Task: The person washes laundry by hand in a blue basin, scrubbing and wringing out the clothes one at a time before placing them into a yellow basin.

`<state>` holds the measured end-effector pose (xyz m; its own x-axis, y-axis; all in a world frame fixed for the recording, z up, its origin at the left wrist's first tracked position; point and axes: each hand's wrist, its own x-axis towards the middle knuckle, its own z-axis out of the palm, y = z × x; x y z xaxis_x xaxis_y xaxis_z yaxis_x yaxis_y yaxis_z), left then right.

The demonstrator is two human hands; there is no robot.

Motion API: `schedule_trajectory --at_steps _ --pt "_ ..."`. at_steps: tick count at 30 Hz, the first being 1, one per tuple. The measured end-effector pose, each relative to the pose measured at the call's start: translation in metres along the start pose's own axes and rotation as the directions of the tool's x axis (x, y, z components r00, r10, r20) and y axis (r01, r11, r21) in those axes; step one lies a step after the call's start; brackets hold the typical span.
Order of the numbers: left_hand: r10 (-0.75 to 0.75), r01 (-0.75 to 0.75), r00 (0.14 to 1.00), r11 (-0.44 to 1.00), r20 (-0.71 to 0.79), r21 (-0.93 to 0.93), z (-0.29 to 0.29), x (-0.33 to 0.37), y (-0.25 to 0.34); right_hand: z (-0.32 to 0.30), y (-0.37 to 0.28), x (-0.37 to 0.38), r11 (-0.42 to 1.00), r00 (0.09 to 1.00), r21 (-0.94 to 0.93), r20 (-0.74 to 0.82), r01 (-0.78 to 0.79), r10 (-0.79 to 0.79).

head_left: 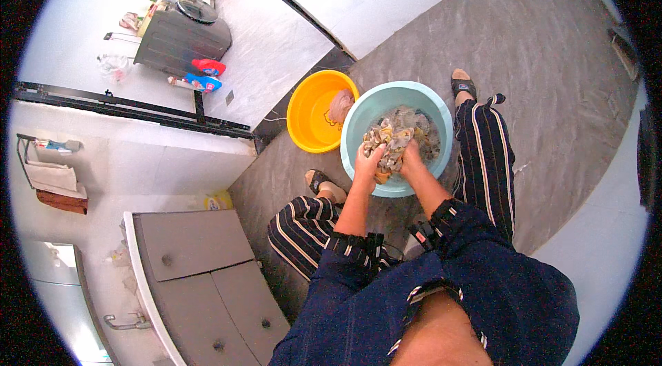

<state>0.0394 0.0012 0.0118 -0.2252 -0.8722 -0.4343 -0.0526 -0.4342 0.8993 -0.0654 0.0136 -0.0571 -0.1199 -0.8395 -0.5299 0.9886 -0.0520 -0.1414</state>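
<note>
A bunched, patterned cloth (393,144) in grey, white and yellow is gripped between my two hands above a light blue basin (362,105). My left hand (369,160) is closed on its left side, and my right hand (409,155) is closed on its right side, close to the left. More of the wet-looking fabric lies in the basin beyond my hands. Touching the blue basin on its left stands a yellow basin (303,114), with a pinkish bundled cloth (340,105) against its right wall.
My sandalled feet flank the basins on a grey floor (552,76). A grey cabinet (200,249) with a faucet (127,322) above stands at left. Past a black-framed threshold are a dark grey bin-like tub (179,42) and red and blue bottles (205,83). Towels (55,180) hang on the wall.
</note>
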Motion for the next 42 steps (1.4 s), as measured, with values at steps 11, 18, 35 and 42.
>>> schedule_trajectory --at_steps 11,18,35,42 --pt "0.406 -0.348 0.914 0.797 -0.011 0.494 0.009 -0.007 0.018 -0.003 0.011 -0.005 0.977 0.997 -0.199 -0.007 -0.074 0.074" --pt "0.637 -0.746 0.578 0.159 0.510 0.647 0.047 -0.039 0.025 -0.029 0.008 0.011 0.967 0.951 0.069 0.209 -0.247 0.228" --pt "0.494 -0.350 0.847 0.241 0.196 0.905 0.045 -0.020 0.032 -0.005 0.007 -0.007 0.986 0.981 0.078 0.141 -0.146 0.134" --pt "0.584 -0.555 0.662 -0.039 0.469 0.831 0.074 -0.060 0.043 -0.003 0.002 -0.006 0.987 0.992 0.109 0.051 -0.117 0.112"
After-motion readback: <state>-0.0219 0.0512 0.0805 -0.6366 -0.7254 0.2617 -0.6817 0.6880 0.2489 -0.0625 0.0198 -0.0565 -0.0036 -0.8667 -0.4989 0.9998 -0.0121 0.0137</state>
